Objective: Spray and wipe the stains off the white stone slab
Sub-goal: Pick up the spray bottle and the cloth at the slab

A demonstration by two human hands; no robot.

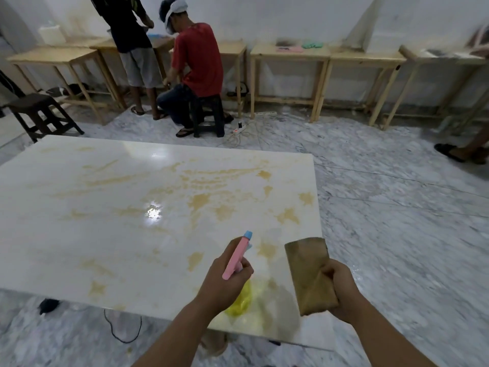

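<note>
The white stone slab (79, 234) fills the left and middle of the view, smeared with yellow-brown stains (201, 200) across its middle and right side. My left hand (225, 279) grips a spray bottle (236, 256) with a pink head, blue nozzle and yellow body, held over the slab's near right corner with the nozzle pointing away from me. My right hand (341, 290) holds a folded brown cloth (309, 274) upright just above the slab's right edge.
Marble floor surrounds the slab. A dark stool (39, 115) stands at the far left. Two people work at wooden tables (291, 56) along the back wall, one seated in a red shirt (198, 59). A power strip and cables (239, 128) lie on the floor. A sandalled foot (455, 151) shows at right.
</note>
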